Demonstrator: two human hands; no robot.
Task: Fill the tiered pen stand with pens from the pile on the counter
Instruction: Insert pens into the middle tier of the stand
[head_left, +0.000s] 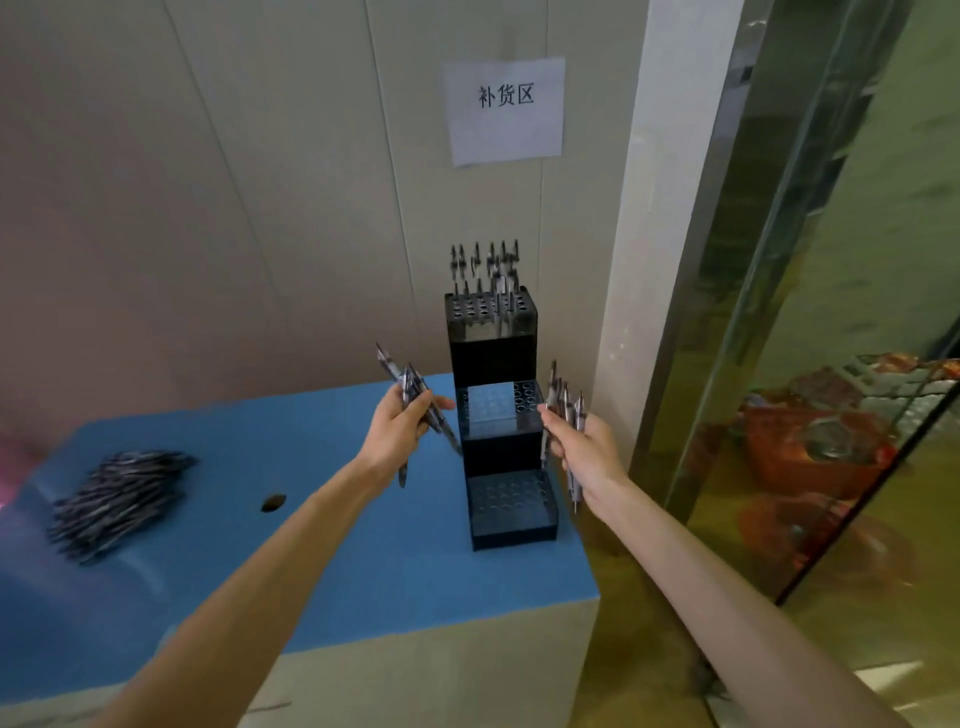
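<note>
Pen stand (501, 415) upright on blue table (337, 545), between both hands; top tier holds several pens (488, 265), lower two tiers' holes look empty. Left hand (397, 431) grips a pen bundle; right hand (582, 447) grips another. Pile (119, 499) far left of left hand, blurred.

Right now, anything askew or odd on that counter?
One thing: a small dark oval mark or hole in the blue counter top, between the pen pile and the tiered stand. Cannot tell which. The stand is upright.
</note>
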